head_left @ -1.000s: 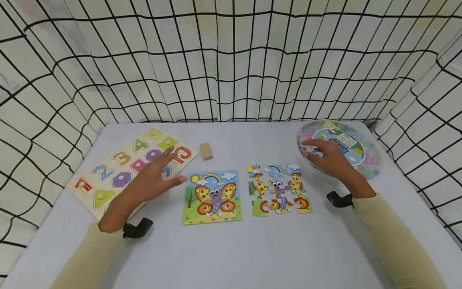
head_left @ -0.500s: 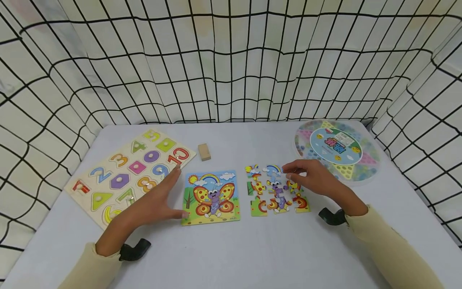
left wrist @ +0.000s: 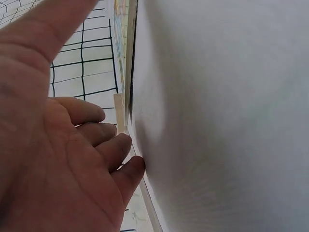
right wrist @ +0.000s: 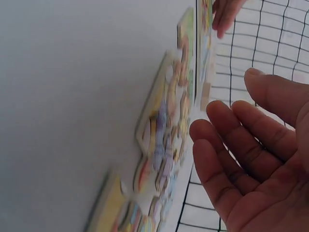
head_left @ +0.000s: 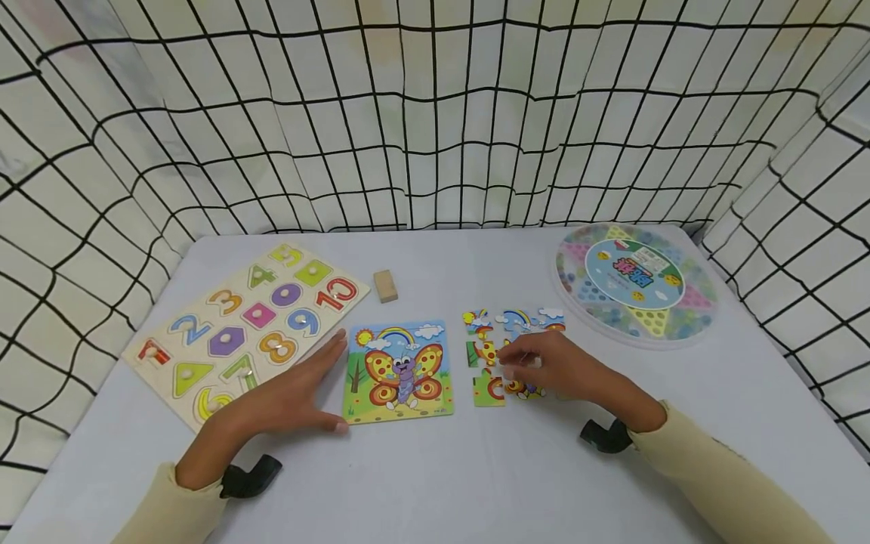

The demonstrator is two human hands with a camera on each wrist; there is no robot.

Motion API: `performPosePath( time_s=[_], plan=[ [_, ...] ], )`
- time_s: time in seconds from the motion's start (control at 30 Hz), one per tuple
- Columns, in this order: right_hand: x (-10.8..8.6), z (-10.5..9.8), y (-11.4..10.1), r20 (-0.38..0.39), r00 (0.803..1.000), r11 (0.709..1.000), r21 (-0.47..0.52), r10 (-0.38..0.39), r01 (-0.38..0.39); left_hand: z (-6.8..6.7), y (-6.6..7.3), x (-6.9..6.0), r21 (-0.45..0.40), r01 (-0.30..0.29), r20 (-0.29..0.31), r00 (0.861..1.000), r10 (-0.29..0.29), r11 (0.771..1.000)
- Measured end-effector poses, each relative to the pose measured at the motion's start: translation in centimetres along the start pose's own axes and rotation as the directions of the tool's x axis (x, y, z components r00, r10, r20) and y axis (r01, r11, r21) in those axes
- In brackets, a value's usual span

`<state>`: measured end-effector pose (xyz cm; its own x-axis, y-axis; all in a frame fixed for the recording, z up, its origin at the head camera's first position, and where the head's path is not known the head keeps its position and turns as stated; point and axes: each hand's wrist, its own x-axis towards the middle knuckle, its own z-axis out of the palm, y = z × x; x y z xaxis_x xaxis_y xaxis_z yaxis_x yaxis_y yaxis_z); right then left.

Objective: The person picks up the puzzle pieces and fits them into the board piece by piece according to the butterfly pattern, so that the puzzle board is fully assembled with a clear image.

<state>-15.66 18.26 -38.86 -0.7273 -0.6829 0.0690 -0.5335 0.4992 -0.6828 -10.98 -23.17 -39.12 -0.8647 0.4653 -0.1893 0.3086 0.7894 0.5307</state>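
Note:
A square butterfly picture board [head_left: 406, 372] lies flat in the middle of the table. My left hand [head_left: 288, 400] stands at its left side, thumb near the lower left corner and fingers near the left edge. I cannot tell whether it touches the board. Loose butterfly puzzle pieces [head_left: 486, 350] lie in rows with gaps to the right of the board. Over them hovers my right hand [head_left: 567, 370], fingers loosely bent and thumb apart, hiding several pieces. In the right wrist view nothing sits between its fingers, and the puzzle pieces [right wrist: 164, 125] lie beyond them.
A wooden number and shape board [head_left: 224, 340] lies slanted at the left, partly under the left forearm's line of sight. A small wooden block [head_left: 385, 286] is behind the picture board. At the back right rests a round clear game box [head_left: 635, 283]. Black netting [head_left: 435, 98] surrounds the table.
My right hand has moved left and nearer from the round box to over the puzzle pieces. My left hand has come down from the number board to the picture board's left side.

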Motion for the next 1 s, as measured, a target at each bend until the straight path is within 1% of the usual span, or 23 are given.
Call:
performPosePath(
  time_s=[0.1,0.2,0.33,0.43,0.57,0.67,0.77,0.9,1.0],
  plan=[
    [-0.1,0.6,-0.6,0.029,0.998,0.998,0.024,0.049,-0.049,0.0,0.0,0.0,-0.008,-0.004,0.013,1.000,0.004,1.000],
    [0.0,1.2,-0.9,0.048,0.997,0.997,0.037,0.064,-0.066,-0.1,0.0,0.0,-0.007,-0.004,0.031,1.000,0.004,1.000],
    [0.2,1.8,-1.0,0.041,0.996,0.997,0.023,0.075,-0.076,0.0,-0.1,0.0,-0.001,-0.015,0.043,0.999,0.015,1.000],
    [0.3,2.0,-1.3,0.029,0.995,0.995,0.009,0.097,-0.098,0.1,-0.1,0.1,0.005,-0.023,0.042,0.999,0.023,1.000],
    [0.5,2.5,-1.5,0.025,0.994,0.994,-0.001,0.108,-0.108,0.2,-0.1,0.1,0.012,-0.029,0.038,0.999,0.028,1.000],
    [0.7,2.8,-1.5,0.027,0.995,0.995,-0.033,0.100,-0.099,0.3,-0.1,0.0,0.008,-0.032,0.038,0.999,0.031,0.999],
    [0.9,3.1,-1.5,0.034,0.993,0.989,-0.097,0.114,-0.110,0.3,0.0,-0.1,0.009,-0.029,0.045,0.999,0.029,1.000],
    [1.3,3.2,-2.0,0.053,0.982,0.969,-0.184,0.180,-0.167,0.2,0.0,-0.1,0.018,-0.024,0.051,0.998,0.023,1.000],
    [1.4,3.2,-2.4,0.070,0.974,0.956,-0.219,0.215,-0.196,0.2,0.0,-0.2,0.020,-0.021,0.054,0.998,0.020,1.000]
  ],
)
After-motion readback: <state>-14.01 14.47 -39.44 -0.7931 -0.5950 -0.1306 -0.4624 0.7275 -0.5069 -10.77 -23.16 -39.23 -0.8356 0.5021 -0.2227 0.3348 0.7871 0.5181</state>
